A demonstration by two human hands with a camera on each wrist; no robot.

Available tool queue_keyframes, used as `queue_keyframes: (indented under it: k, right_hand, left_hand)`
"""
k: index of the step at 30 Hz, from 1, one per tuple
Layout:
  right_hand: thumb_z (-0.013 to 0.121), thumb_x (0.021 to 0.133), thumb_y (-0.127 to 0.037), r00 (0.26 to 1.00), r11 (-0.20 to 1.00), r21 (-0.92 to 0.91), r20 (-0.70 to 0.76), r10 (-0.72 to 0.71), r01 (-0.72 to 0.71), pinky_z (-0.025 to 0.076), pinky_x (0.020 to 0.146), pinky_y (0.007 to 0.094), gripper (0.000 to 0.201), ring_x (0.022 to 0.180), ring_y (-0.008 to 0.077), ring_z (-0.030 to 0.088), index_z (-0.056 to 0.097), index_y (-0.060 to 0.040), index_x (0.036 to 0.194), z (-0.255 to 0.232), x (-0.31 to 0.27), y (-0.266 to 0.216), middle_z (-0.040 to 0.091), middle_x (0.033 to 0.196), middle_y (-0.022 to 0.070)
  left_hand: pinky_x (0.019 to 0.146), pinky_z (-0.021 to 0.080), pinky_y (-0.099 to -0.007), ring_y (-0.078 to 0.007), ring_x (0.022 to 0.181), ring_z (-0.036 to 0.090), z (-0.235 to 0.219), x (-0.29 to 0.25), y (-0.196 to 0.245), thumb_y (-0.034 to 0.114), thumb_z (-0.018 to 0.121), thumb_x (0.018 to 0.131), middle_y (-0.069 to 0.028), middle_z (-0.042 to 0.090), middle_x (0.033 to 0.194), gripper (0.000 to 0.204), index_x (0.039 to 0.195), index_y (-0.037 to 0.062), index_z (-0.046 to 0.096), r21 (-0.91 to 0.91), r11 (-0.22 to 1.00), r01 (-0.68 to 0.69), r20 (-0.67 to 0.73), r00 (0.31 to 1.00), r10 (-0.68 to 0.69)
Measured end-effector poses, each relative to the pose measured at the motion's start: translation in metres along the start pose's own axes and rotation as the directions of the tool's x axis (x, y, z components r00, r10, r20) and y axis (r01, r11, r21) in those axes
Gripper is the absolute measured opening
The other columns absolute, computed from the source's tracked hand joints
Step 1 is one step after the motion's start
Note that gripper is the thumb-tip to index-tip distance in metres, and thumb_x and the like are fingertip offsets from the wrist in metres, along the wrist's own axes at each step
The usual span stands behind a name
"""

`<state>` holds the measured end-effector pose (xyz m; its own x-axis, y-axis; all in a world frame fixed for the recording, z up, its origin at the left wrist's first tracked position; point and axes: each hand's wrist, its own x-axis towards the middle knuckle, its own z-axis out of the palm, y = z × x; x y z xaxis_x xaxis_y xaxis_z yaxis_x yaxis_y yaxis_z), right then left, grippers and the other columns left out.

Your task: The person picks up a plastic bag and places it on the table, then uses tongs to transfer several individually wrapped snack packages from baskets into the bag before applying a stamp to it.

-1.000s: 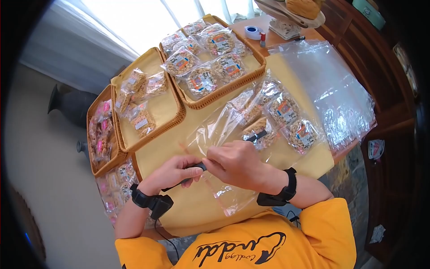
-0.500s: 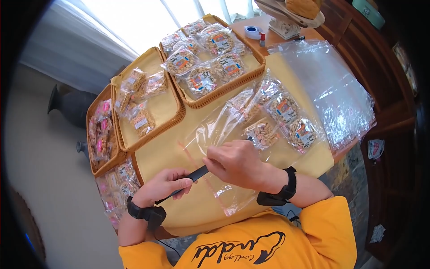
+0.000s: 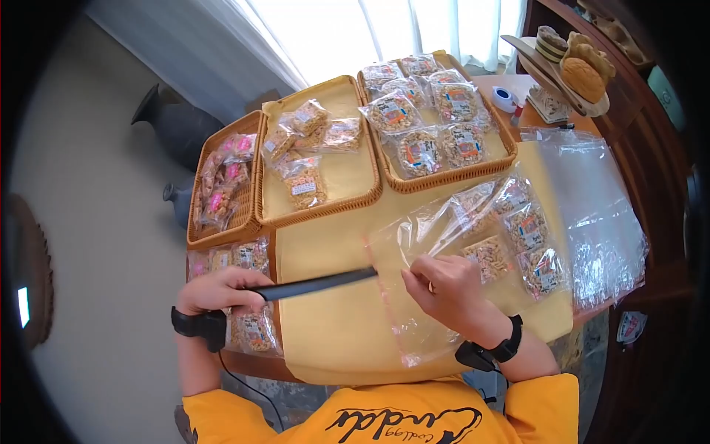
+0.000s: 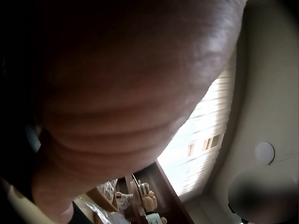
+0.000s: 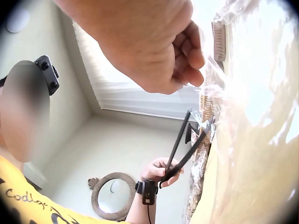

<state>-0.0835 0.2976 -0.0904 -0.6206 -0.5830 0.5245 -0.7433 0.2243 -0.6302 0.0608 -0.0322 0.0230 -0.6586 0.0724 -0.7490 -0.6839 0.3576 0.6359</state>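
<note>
In the head view the left hand (image 3: pixel 222 289) grips black tongs (image 3: pixel 322 284), whose tips reach toward the near edge of a large clear bag (image 3: pixel 425 320). The right wrist view shows the two arms of the tongs (image 5: pixel 191 148) spread apart, with the left hand (image 5: pixel 161 171) round their closed end. Curled fingers of the right hand (image 3: pixel 451 291) pinch the bag's film, seen also beside the right hand (image 5: pixel 154 51) in the right wrist view. Several wrapped snacks lie in the bag, among them a square one (image 3: pixel 487 257) and a round one (image 3: pixel 526 228).
Three wicker trays (image 3: pixel 319 216) of packaged snacks stand along the back. Clear bags (image 3: pixel 603 222) lie stacked at the right, and more packets (image 3: pixel 251 331) lie by the left forearm. At the back right are a tape roll (image 3: pixel 504 99) and a board with bread (image 3: pixel 583 78).
The left hand has drawn away to the left with the tongs, which now show at greater length. The head view has shifted, while the right hand keeps its pinch on the bag.
</note>
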Motion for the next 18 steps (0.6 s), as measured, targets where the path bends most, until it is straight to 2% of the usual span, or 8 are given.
queue_keyframes:
  k: [2, 3, 5, 8, 10, 14, 16, 18]
  right_hand:
    - [0.072, 0.078, -0.009, 1.000, 1.000, -0.016, 0.006, -0.011, 0.011, 0.042, 0.045, 0.0324, 0.020, 0.048, 0.0229, 0.058, 0.055, -0.0097, 0.067, 0.000, 0.000, -0.002, 0.056, 0.054, 0.0050]
    - [0.071, 0.078, -0.010, 1.000, 1.000, -0.001, 0.007, 0.012, -0.012, 0.042, 0.045, 0.0349, 0.021, 0.048, 0.0254, 0.056, 0.054, -0.0099, 0.066, 0.001, 0.000, -0.003, 0.053, 0.054, 0.0066]
    - [0.070, 0.079, -0.012, 1.000, 1.000, 0.012, 0.011, 0.029, -0.029, 0.042, 0.046, 0.0375, 0.022, 0.049, 0.0279, 0.054, 0.052, -0.0102, 0.066, 0.001, 0.000, -0.004, 0.050, 0.053, 0.0083]
    - [0.070, 0.079, -0.011, 1.000, 1.000, 0.011, 0.013, 0.029, -0.029, 0.042, 0.046, 0.0373, 0.022, 0.048, 0.0278, 0.054, 0.053, -0.0100, 0.066, 0.002, 0.000, -0.003, 0.051, 0.054, 0.0081]
    - [0.070, 0.079, -0.011, 0.999, 0.999, 0.011, 0.011, 0.038, -0.038, 0.042, 0.045, 0.0371, 0.021, 0.048, 0.0278, 0.055, 0.053, -0.0097, 0.067, 0.003, 0.000, -0.003, 0.052, 0.054, 0.0079]
    - [0.070, 0.079, -0.011, 0.998, 0.999, 0.011, 0.033, 0.049, -0.049, 0.042, 0.045, 0.0370, 0.022, 0.049, 0.0276, 0.055, 0.053, -0.0094, 0.067, 0.003, 0.000, -0.002, 0.052, 0.054, 0.0079]
    - [0.070, 0.079, -0.012, 0.997, 0.998, 0.007, 0.044, 0.057, -0.057, 0.042, 0.045, 0.0369, 0.022, 0.048, 0.0277, 0.056, 0.052, -0.0094, 0.066, 0.003, 0.000, -0.001, 0.052, 0.054, 0.0078]
    - [0.070, 0.079, -0.012, 0.997, 0.998, 0.012, 0.044, 0.058, -0.059, 0.042, 0.045, 0.0369, 0.022, 0.049, 0.0278, 0.056, 0.052, -0.0094, 0.066, 0.003, 0.000, -0.001, 0.052, 0.054, 0.0078]
  left_hand:
    - [0.051, 0.043, -0.0194, -0.0046, 0.056, 0.054, -0.019, -0.010, -0.008, 0.017, 0.061, 0.094, -0.0010, 0.062, 0.077, 0.024, 0.111, -0.0004, 0.062, -0.097, 0.990, -0.104, -0.188, 0.979, 0.084]
    - [0.051, 0.043, -0.0194, -0.0046, 0.056, 0.054, -0.026, -0.008, -0.011, 0.017, 0.061, 0.094, -0.0010, 0.062, 0.077, 0.024, 0.111, -0.0004, 0.062, -0.100, 0.989, -0.105, -0.193, 0.978, 0.084]
    - [0.047, 0.045, -0.0189, -0.0053, 0.054, 0.056, -0.040, 0.004, -0.018, 0.019, 0.059, 0.096, -0.0009, 0.063, 0.076, 0.022, 0.109, 0.0022, 0.059, -0.179, 0.952, -0.249, -0.473, 0.870, 0.139]
    - [0.045, 0.046, -0.0189, -0.0056, 0.052, 0.056, -0.060, 0.022, -0.016, 0.021, 0.057, 0.098, -0.0004, 0.062, 0.074, 0.021, 0.109, 0.0039, 0.057, -0.187, 0.931, -0.314, -0.573, 0.805, 0.157]
    - [0.044, 0.046, -0.0190, -0.0057, 0.051, 0.056, -0.071, 0.032, -0.007, 0.023, 0.056, 0.098, -0.0004, 0.062, 0.074, 0.022, 0.110, 0.0045, 0.057, -0.192, 0.937, -0.293, -0.576, 0.807, 0.134]
    - [0.041, 0.046, -0.0200, -0.0059, 0.050, 0.055, -0.088, 0.056, 0.029, 0.023, 0.059, 0.096, -0.0005, 0.061, 0.072, 0.026, 0.113, 0.0044, 0.057, -0.075, 0.952, -0.298, -0.673, 0.719, 0.172]
    - [0.042, 0.043, -0.0198, -0.0052, 0.050, 0.053, -0.102, 0.068, 0.046, 0.021, 0.057, 0.096, 0.0001, 0.060, 0.072, 0.023, 0.110, 0.0029, 0.061, 0.165, 0.977, -0.137, -0.738, 0.640, 0.215]
    - [0.043, 0.043, -0.0205, -0.0054, 0.049, 0.053, -0.120, 0.084, 0.057, 0.020, 0.058, 0.095, -0.0001, 0.060, 0.071, 0.023, 0.109, 0.0022, 0.061, 0.175, 0.979, -0.101, -0.729, 0.656, 0.198]
